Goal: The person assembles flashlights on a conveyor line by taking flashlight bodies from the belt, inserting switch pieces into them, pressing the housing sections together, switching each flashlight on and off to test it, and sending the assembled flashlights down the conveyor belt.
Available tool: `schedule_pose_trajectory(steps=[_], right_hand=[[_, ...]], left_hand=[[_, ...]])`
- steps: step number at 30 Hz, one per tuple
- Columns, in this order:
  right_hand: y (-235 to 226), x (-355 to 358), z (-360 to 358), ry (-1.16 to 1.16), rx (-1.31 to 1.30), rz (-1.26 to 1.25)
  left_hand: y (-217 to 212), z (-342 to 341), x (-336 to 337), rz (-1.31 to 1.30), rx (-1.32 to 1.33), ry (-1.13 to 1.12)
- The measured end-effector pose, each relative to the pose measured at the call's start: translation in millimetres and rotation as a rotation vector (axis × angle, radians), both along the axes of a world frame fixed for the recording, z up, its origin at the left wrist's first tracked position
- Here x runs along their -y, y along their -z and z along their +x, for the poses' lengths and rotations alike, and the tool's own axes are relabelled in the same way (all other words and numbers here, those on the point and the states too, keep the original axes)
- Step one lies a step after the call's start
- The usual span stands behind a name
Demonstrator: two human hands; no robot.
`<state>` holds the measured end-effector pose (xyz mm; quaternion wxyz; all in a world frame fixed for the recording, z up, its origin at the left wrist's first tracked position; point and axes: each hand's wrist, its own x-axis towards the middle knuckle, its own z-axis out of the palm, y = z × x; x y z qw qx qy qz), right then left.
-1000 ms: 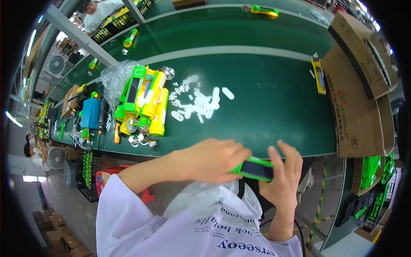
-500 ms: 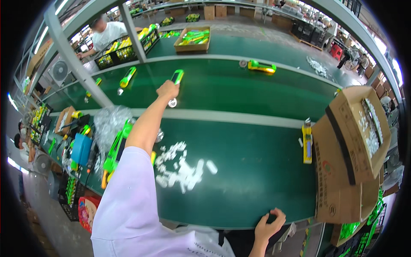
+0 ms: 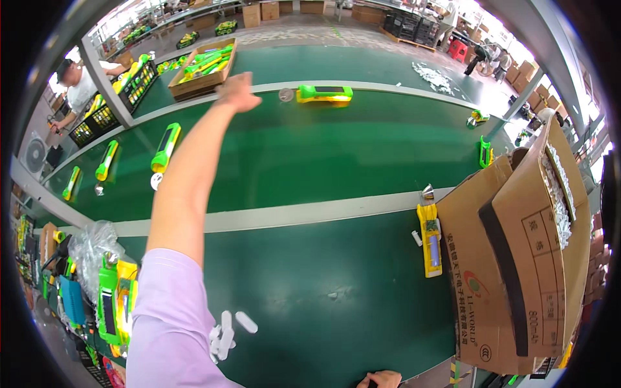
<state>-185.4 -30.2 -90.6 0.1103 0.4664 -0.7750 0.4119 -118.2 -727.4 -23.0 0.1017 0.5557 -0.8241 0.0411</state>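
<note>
on a glossy green belt [image 3: 291, 152] lies a green-and-yellow plastic flashlight [image 3: 325, 95], the left hand [image 3: 237, 95] spread, to its left — whether the right hand [image 3: 383, 379], cut off below, grips anything, i cannot tell.

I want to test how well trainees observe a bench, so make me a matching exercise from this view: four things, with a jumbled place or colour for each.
Things:
1. Left hand
2. Right hand
3. Large carton
4. Loose oval pieces

Places or colours:
A. White
B. At the near edge of the table
C. Stretched out toward the far side
D. Brown, at the right

Pairs: 1-C, 2-B, 3-D, 4-A
</note>
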Motion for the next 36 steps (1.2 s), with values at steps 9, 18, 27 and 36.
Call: schedule_pose_trajectory(steps=[9,18,27,36], right_hand=[[22,-10,1,0.047,-0.006,-0.055],[26,-16,-10,-0.015,0.022,-0.133],[-15,-54,8,-0.280,1.421,-0.272],[-25,-107,84,-0.824,2.102,-0.059]], left_hand=[[37,-186,2,0.181,0.182,0.203],[-16,-137,-103,0.154,0.282,0.371],[-84,41,-459,0.145,0.258,1.361],[-71,121,-648,0.037,0.381,1.639]])
